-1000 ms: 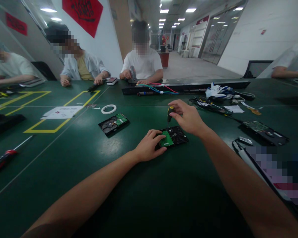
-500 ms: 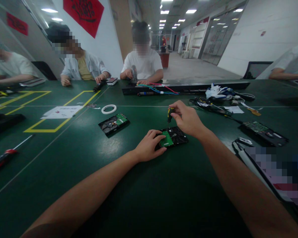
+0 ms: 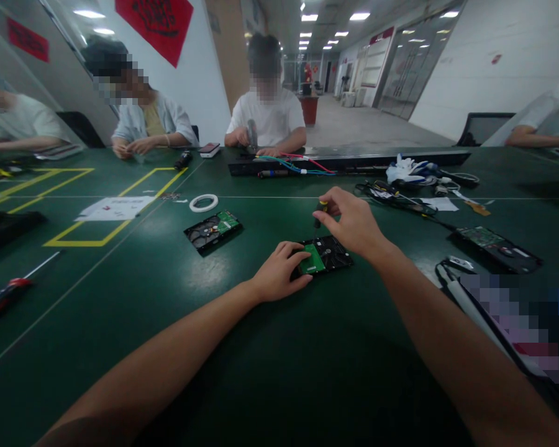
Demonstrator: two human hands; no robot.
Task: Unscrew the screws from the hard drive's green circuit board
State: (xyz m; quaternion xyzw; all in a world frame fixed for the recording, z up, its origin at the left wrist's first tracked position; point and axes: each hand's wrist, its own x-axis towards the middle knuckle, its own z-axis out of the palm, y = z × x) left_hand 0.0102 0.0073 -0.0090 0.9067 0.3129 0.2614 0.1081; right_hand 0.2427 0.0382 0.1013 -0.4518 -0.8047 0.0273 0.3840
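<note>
A hard drive (image 3: 333, 253) with a green circuit board lies flat on the green table in front of me. My left hand (image 3: 282, 273) grips its left end, fingers over the board and thumb along the near edge. Above the drive, my right hand (image 3: 351, 217) pinches the handle of a small black and yellow screwdriver (image 3: 317, 218), held upright. The screwdriver's tip points down at the board's edge; whether it touches a screw is too small to tell.
Left of my hands lie a second hard drive (image 3: 213, 231), a white ring (image 3: 204, 203) and a red-black screwdriver (image 3: 9, 292). A third hard drive (image 3: 496, 248), cables (image 3: 391, 195) and gloves (image 3: 407, 171) lie to the right. Several people sit around the table, behind a long black bar (image 3: 354, 162).
My right fingers have shifted around the screwdriver handle, covering more of its top. My left hand and the drive stay put. A person across has drawn a hand back from a dark object.
</note>
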